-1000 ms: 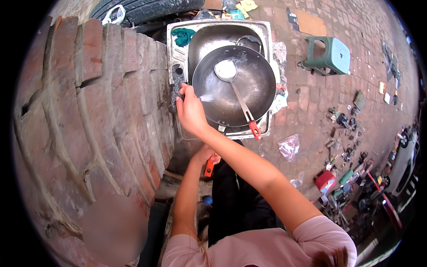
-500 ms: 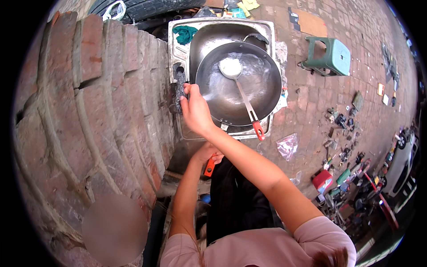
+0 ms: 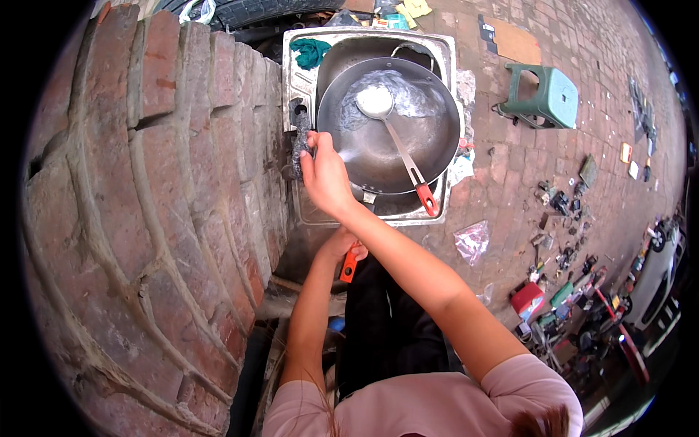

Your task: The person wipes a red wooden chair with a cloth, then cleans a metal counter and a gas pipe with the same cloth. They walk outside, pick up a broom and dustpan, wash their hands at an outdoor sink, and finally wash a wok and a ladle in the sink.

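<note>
Since the earlier frame, the right hand (image 3: pixel 325 175) has been raised to the wok's (image 3: pixel 389 124) left rim over the sink (image 3: pixel 298 80), clamped on a dark scrubber (image 3: pixel 299 146), while the orange handle (image 3: pixel 349 264) is gripped by the left hand (image 3: pixel 341 244).

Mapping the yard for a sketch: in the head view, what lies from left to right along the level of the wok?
Brick wall → right hand → wok → green stool.

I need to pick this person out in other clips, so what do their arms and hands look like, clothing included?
Both forearms are bare, with short pale pink sleeves ending above the elbows. The left hand and right hand show no gloves; no watch or ring is visible.
</note>
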`<state>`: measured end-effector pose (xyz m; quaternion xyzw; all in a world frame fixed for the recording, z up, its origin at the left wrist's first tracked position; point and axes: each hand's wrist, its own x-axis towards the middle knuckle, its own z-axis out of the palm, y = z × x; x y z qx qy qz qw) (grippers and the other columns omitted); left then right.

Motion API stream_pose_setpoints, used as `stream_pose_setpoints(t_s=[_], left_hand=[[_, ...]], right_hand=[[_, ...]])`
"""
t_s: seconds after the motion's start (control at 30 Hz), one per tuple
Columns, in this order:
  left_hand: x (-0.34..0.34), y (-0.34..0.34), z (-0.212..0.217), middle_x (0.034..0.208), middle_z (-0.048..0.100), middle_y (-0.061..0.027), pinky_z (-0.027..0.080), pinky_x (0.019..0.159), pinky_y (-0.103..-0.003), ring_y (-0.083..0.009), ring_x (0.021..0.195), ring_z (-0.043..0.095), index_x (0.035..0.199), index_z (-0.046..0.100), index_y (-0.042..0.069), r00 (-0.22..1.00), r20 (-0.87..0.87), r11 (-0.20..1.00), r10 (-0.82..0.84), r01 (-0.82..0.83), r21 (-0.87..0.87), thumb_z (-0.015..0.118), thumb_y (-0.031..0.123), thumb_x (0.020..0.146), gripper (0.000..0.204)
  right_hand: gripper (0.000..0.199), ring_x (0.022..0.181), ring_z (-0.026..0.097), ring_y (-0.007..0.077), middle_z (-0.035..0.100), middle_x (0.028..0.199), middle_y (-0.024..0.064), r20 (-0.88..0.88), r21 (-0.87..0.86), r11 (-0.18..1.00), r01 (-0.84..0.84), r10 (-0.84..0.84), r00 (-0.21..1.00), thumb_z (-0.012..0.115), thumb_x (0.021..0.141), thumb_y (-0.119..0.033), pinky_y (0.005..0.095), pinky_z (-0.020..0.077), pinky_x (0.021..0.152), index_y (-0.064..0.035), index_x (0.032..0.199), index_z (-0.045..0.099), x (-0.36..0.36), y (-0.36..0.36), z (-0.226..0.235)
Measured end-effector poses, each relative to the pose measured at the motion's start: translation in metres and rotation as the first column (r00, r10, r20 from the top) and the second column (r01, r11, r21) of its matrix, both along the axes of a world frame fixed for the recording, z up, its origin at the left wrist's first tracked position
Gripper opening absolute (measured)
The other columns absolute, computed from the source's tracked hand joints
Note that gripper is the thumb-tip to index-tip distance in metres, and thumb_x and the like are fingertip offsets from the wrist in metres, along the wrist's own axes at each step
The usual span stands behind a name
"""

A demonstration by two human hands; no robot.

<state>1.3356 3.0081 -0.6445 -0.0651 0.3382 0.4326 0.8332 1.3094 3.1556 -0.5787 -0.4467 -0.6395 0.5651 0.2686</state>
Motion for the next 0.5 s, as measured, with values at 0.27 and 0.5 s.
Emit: stream_pose_setpoints(t_s=[0.27,0.5], left_hand=[[0.002,0.003,0.004,0.046,0.035,0.0042,0.032,0.034,-0.023,-0.0065,0.035,0.032,0.092,0.053,0.004,0.995,-0.096,0.997,0.003,0.005,0.082,0.045,0.034,0.094,0.031],[0.002,0.013,0.003,0.048,0.036,0.0042,0.033,0.034,-0.024,-0.0077,0.035,0.031,0.097,0.054,0.005,0.999,-0.027,0.994,0.029,-0.026,0.103,0.044,0.035,0.095,0.032]], right_hand=[[0.023,0.088,0.054,0.0434,0.053,0.097,0.0245,-0.020,0.012,1.000,-0.005,0.005,1.000,0.049,0.084,-0.001,0.0453,0.0429,0.077,0.0039,0.099,0.033,0.000,-0.001,-0.003],[0.022,0.089,0.053,0.0438,0.053,0.099,0.0256,-0.020,0.026,0.999,-0.019,0.020,1.000,0.049,0.084,-0.002,0.0451,0.0428,0.079,0.0037,0.099,0.034,0.003,0.002,-0.005]])
